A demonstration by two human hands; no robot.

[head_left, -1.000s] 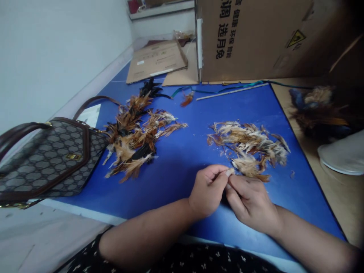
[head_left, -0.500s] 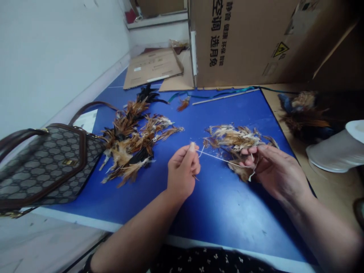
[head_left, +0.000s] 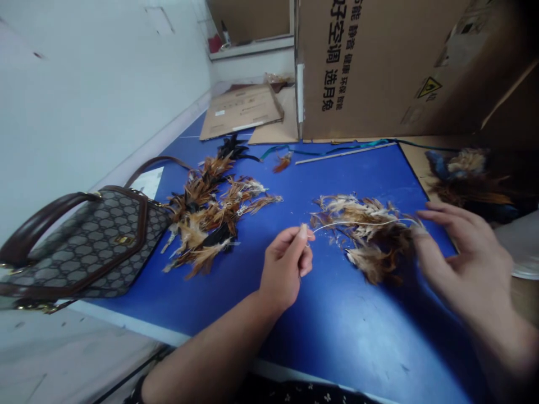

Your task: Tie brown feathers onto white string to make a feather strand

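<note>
My left hand is closed in a pinch on the quill end of a small feather above the blue table. A thin white thread runs from that pinch rightward to my right hand, whose thumb and forefinger grip its other end while the other fingers spread. The thread stretches over a pile of pale tan feathers. A second pile of brown, orange and black feathers lies to the left of my left hand.
A patterned handbag with brown handles lies at the table's left edge. A large cardboard box stands at the back, flat cardboard beside it. A thin stick and teal ribbon lie before the box. Dark feathers sit far right.
My hands went from pinched together near the tan pile to wide apart, drawing the white thread taut between them; my right hand moved further right.
</note>
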